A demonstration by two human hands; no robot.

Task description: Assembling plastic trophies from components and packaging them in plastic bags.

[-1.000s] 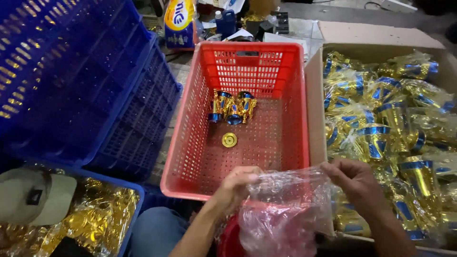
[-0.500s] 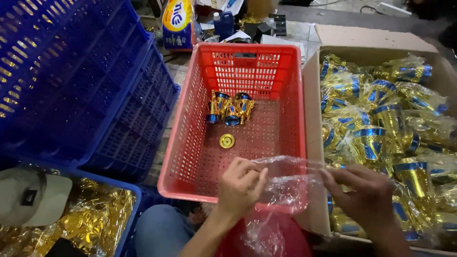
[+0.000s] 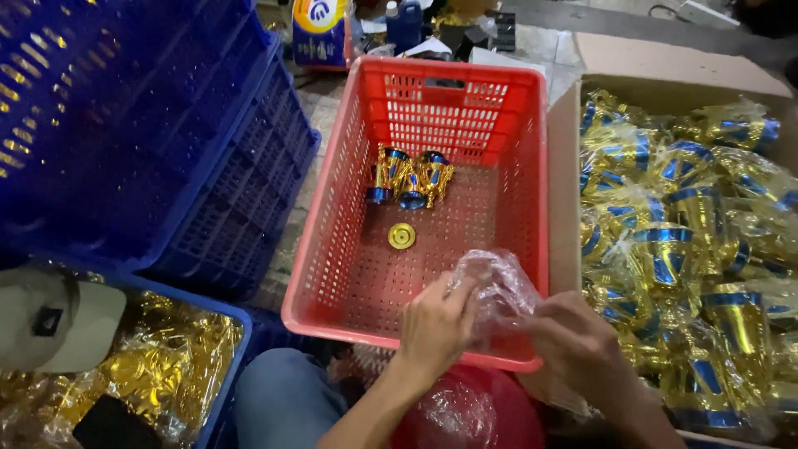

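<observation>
Both my hands crumple a clear plastic bag (image 3: 496, 287) over the near edge of a red perforated crate (image 3: 332, 241). My left hand (image 3: 436, 326) grips the bag's left side and my right hand (image 3: 578, 342) pinches its right side. Inside the crate lie a few gold-and-blue trophy cups (image 3: 409, 177) and, nearer to me, a small round gold disc (image 3: 401, 236). No cup can be seen inside the bag.
A cardboard box (image 3: 565, 183) on the right is full of bagged gold-and-blue cups (image 3: 682, 224). Stacked blue crates (image 3: 125, 125) stand at left. A lower blue crate (image 3: 229, 349) holds gold parts and a white cap (image 3: 58, 320). A red bag (image 3: 474, 411) lies by my knee.
The bag, spread wide between my hands a second ago, is now bunched into a small ball. Both hands have moved up and closer together at the crate's near rim.
</observation>
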